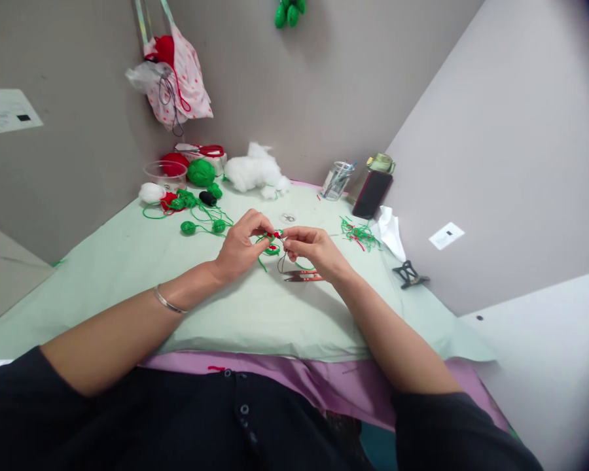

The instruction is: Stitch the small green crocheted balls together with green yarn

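Observation:
A small red and green yarn piece (277,234) is pinched between the fingertips of my left hand (245,242), near the middle of the table. My right hand (314,250) is closed at the piece's right edge, its thumb and index finger together; a thin dark thread (281,263) hangs beside them. Whether a needle is between those fingers is too small to tell. Just below the held piece is another red and green round piece (272,250). Orange-handled thread snips (302,276) lie on the table under my right hand.
Green yarn balls (201,173), a clear tub (165,171) and white stuffing (256,171) are at the back left. Toward the right stand a jar of pens (338,180) and a phone (372,194), near green yarn scraps (358,234) and a black clip (410,275).

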